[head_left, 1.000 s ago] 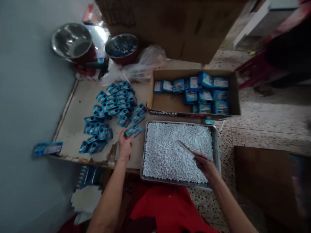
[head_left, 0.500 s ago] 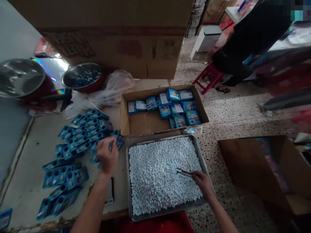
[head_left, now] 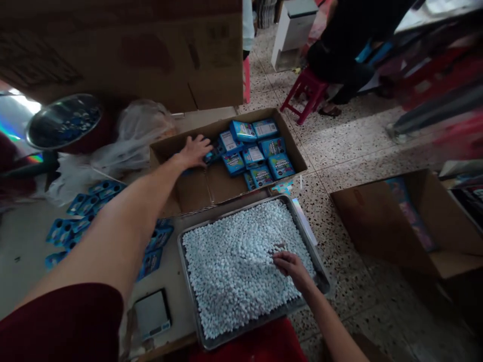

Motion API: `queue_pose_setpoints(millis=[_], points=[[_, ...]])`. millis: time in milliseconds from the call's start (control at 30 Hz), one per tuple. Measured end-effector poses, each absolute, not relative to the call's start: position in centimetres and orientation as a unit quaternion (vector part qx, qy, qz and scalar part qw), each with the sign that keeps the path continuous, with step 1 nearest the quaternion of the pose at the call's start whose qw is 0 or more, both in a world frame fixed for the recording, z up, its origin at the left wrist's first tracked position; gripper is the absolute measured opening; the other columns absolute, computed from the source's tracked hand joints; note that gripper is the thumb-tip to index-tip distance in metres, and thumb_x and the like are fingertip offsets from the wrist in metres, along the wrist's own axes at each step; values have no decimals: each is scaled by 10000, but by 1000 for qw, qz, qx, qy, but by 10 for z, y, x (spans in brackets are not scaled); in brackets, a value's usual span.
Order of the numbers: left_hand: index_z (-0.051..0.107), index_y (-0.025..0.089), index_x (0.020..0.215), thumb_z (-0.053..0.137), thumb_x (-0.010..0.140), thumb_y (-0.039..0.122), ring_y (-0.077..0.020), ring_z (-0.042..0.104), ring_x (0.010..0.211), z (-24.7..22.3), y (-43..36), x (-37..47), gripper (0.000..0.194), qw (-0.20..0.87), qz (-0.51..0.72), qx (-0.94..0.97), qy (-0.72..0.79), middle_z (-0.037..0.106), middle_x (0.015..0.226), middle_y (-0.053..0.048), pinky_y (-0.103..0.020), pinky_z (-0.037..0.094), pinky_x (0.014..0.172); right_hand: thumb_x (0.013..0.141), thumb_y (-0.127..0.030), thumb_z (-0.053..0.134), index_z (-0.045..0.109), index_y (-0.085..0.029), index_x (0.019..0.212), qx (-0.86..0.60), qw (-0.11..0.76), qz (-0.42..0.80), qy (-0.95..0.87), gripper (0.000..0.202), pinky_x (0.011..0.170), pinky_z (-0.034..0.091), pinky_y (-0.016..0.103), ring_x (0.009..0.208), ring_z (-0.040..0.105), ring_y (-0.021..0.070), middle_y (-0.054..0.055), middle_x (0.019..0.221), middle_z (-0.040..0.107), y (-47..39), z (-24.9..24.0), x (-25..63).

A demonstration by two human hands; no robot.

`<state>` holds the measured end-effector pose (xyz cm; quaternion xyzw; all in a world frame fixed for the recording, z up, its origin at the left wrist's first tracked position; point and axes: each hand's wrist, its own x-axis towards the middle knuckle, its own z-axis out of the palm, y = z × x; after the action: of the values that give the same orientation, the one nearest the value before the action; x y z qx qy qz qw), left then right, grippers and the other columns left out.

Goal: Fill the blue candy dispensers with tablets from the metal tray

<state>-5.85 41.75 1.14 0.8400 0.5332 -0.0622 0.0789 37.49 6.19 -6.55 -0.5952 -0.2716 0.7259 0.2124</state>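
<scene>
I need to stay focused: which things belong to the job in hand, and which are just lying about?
In the job, it seems:
open carton, with the left hand in it
blue boxes inside
metal tray
white pellets, at the right hand

Probably just lying about:
plastic bag
white bin on the floor
large cardboard box at the back

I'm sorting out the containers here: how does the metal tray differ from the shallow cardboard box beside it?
The metal tray is grey; the cardboard box is brown. Loose white pieces cover most of the tray; the box holds blue packets, with bare cardboard showing toward its left. Both are rectangular and open-topped.
</scene>
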Motion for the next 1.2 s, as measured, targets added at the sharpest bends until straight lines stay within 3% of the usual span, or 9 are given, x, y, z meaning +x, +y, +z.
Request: queue_pose_setpoints(millis=[67,167,233,300,400,533,767,1033,1200], points=[[656,64,1070,675,881,314,-362,356,1404,31,404,-71,314,62,-40,815,575,594,1234,-91,-614,217,1138,662,-496,854,748,-141,837,-593,222,733,-249,409,471,197,222,463,354,72,-43,521,518,60,-51,376],[621,-8,1116,404,1015,294,-315,358,1392,67,360,-82,387,17,12,764,645,592,1150,-40,-626,137,1121,631,-495,878,746,-144,824,-594,239,733,-232,421,471,203,216,476,363,67,-33,553,541,61,-22,375],[635,20,1144,503,987,311,-298,418,1351,90,307,-80,356,-26,82,716,693,619,1160,-44,-600,135,1147,619,-487,890,750,-146,820,-595,249,729,-229,421,470,207,212,488,372,65,-28,574,546,66,1,377],[661,100,1169,688,884,321,-264,538,1230,105,239,-67,362,-18,166,687,708,662,1189,-60,-477,292,1140,635,-470,891,759,-143,832,-587,247,732,-242,404,471,206,209,499,378,65,-25,582,540,75,28,379],[683,206,1163,808,784,382,-241,657,1041,107,136,-26,436,103,254,671,690,719,1131,-51,-336,480,958,691,-443,871,770,-141,885,-567,234,739,-279,373,472,205,206,506,373,60,-23,587,534,94,69,381],[716,262,1071,823,766,363,-264,682,998,88,60,31,339,220,295,605,706,744,1061,-51,-357,514,904,712,-429,853,758,-135,916,-551,207,735,-338,372,466,213,212,506,383,64,-15,604,560,122,104,371],[737,250,1046,816,746,256,-296,667,1007,64,50,52,310,270,285,602,695,750,1046,-73,-413,506,917,771,-398,752,750,-156,889,-560,152,653,-487,270,499,318,237,514,448,95,-13,601,596,148,100,345],[742,262,1089,737,790,177,-301,618,1018,36,32,58,311,239,218,630,706,727,1045,-87,-398,472,905,862,-172,585,749,-198,878,-503,64,333,-795,167,704,428,314,726,644,204,71,799,732,123,109,277],[720,254,1141,782,775,203,-310,628,1052,22,22,62,374,242,228,618,713,729,1098,-90,-413,480,934,889,-147,544,753,-193,933,-494,64,329,-802,219,728,447,314,783,671,214,83,890,755,111,118,273]])
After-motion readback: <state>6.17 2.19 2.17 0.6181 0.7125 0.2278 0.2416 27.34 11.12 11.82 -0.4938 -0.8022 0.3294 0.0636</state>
